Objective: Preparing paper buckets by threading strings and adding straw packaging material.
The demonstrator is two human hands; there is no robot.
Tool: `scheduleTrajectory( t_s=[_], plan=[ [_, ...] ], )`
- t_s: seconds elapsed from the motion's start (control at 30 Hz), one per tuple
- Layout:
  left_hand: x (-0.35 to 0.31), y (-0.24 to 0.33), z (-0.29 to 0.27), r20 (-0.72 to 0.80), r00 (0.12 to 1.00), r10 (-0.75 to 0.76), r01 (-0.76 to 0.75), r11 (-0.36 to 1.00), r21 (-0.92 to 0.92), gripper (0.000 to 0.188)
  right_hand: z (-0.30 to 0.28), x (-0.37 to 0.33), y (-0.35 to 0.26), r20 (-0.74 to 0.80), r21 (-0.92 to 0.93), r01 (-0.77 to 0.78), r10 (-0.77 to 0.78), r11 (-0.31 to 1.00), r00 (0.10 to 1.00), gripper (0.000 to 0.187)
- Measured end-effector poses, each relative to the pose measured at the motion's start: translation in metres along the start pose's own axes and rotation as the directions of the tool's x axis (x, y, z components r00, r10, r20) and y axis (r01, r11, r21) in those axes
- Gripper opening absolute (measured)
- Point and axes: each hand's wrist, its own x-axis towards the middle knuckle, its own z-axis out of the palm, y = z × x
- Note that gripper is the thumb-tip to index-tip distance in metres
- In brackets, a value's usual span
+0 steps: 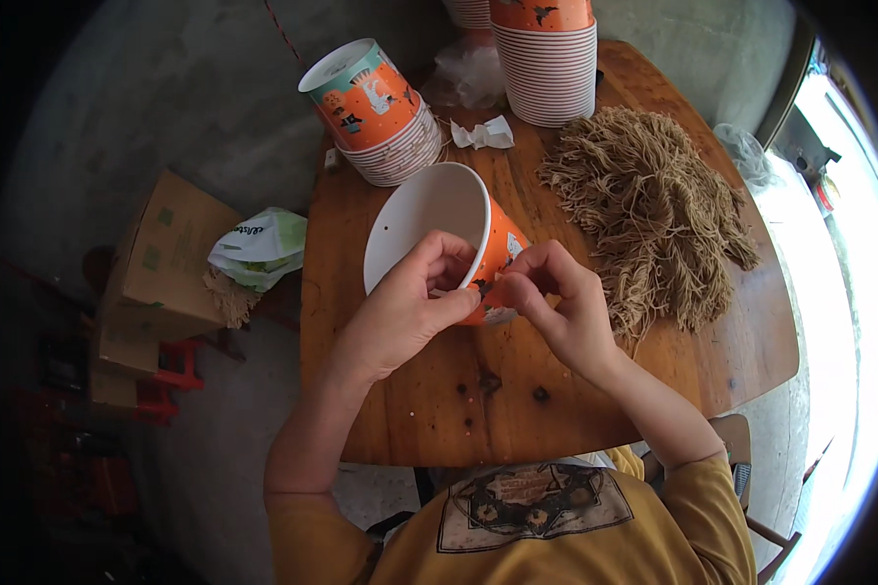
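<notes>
An orange printed paper bucket (502, 234) with a white inside lies tilted on the wooden table, its mouth toward the left. A small dark hole or spot shows on its inner wall. My left hand (410, 302) grips the near rim, fingers inside the mouth and thumb on the outer wall. Against the printed outside, my right hand (556, 297) is closed in a pinch; what is between its fingertips is too small to make out. To the right lies a heap of tan cords (654, 214), close to my right hand.
Nested buckets stand upside down in a left stack (395, 151) and a taller back stack (544, 73). Between them lie crumpled white paper (482, 134) and a clear plastic bag (468, 76). Left of the table (439, 419) are a cardboard box (171, 253) and a white-green bag (259, 249).
</notes>
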Motion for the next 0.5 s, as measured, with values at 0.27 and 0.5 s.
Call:
scheduleTrajectory(
  t_s=[0.27, 0.5],
  plan=[
    [0.0039, -0.0007, 0.0072, 0.005, 0.999, 0.049, -0.05, 0.999, 0.012, 0.036, 0.0035, 0.004, 0.0001, -0.039, -0.057, 0.017, -0.019, 0.998, 0.999, 0.013],
    [0.0047, -0.0001, 0.0094, 0.012, 0.998, 0.057, -0.057, 0.998, -0.005, 0.035, 0.0036, 0.002, 0.0012, -0.032, -0.187, 0.096, -0.104, 0.978, 0.994, 0.008]
  ],
)
